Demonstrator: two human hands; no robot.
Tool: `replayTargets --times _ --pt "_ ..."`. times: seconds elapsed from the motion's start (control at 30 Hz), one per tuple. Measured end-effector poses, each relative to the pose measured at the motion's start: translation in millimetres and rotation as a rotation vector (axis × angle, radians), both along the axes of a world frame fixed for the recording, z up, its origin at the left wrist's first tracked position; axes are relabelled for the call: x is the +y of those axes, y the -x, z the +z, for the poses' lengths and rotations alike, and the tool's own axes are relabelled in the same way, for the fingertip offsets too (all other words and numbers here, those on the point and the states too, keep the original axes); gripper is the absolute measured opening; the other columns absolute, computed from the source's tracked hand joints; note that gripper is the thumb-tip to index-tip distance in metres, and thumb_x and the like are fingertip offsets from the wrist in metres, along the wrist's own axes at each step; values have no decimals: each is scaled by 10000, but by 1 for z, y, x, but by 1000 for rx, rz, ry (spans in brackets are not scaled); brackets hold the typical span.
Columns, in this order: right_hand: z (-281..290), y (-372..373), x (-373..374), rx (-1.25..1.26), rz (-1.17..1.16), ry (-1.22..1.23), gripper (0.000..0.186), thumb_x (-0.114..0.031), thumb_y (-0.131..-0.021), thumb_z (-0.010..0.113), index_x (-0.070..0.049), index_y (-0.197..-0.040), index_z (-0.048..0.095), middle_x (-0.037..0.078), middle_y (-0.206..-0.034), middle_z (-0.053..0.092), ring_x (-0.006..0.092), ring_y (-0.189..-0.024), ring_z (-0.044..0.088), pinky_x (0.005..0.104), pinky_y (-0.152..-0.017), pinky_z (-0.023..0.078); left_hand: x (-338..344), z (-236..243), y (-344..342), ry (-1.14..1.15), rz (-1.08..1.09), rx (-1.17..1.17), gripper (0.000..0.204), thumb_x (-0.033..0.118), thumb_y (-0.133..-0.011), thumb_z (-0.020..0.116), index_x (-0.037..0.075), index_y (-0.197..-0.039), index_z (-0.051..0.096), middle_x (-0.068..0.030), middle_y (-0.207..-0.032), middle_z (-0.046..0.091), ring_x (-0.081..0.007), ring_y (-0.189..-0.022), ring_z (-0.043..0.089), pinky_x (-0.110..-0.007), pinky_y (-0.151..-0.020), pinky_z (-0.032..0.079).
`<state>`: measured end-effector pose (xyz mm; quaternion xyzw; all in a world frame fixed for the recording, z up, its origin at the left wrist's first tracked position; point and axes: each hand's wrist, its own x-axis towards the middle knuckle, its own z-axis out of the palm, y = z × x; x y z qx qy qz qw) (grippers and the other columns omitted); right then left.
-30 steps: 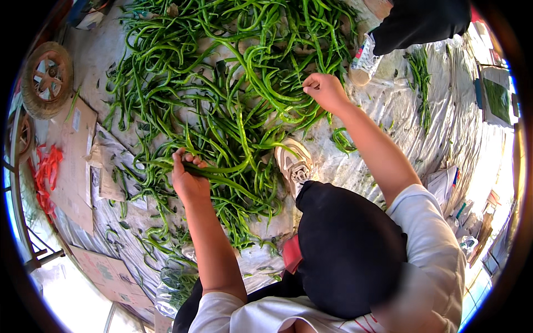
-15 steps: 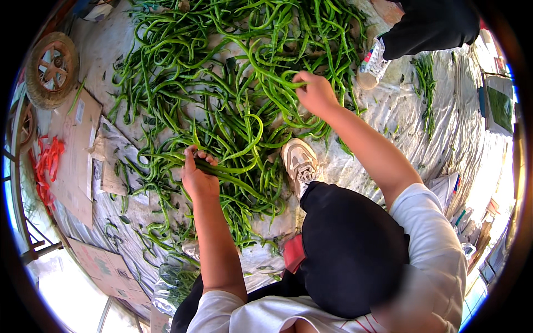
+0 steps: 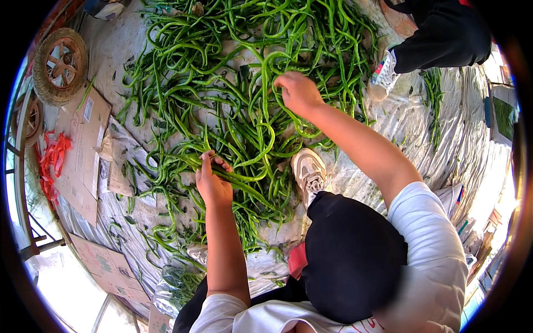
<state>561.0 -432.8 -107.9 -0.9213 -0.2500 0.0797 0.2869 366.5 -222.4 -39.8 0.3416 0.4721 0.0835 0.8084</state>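
Note:
A wide heap of long, thin green chili peppers covers the ground ahead of me. My left hand is closed round a small bunch of long peppers, which stick out past both sides of the palm. A curved pepper beside that hand arcs up to the right. Over the right part of the heap, my right hand has its fingers bent together next to a long looping pepper. Whatever its fingertips pinch, if anything, is hidden from view.
My shoe stands at the heap's near edge. Another person's shoe and dark trouser leg are at the upper right, beside a small pepper row. To the left lie a wheel, flattened cardboard and red strips.
My right hand has drawn a little to the left across the heap. The left hand keeps its bunch of peppers. The whole view has shifted slightly.

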Motion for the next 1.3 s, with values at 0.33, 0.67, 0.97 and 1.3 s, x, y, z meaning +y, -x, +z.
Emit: replayTargets --times 0.33,0.67,0.97,1.3 --pt "-6 -172 -30 500 -735 -9 866 -653 -672 704 81 -1110 567 243 -1162 582 354 -1092 563 433 -916 467 14 -10 0 -30 17 100 185 227 -974 494 46 -977 533 -43 -768 505 -174 -666 470 -319 -600 395" --pt "53 -44 24 1198 -96 -823 378 -179 -863 592 -25 -1196 503 100 -982 630 194 -868 621 351 -796 490 34 -3 -6 -71 -5 69 184 231 -974 493 51 -994 527 -38 -776 504 -170 -674 474 -315 -612 402" --pt "63 -17 -38 735 -295 -445 524 -497 -969 403 -61 -1120 650 70 -1162 612 200 -1129 523 347 -1021 330 11 1 -15 -94 -53 1 194 237 -970 509 47 -990 540 -31 -763 523 -145 -642 468 -292 -593 390" --pt "110 36 -30 938 -59 -1064 256 -135 -956 517 -17 -1180 559 137 -1233 576 259 -1097 583 321 -921 468 -33 44 -2 20 -304 -57 287 255 -967 507 -6 -1061 579 -110 -883 635 -136 -686 563 -229 -540 440"
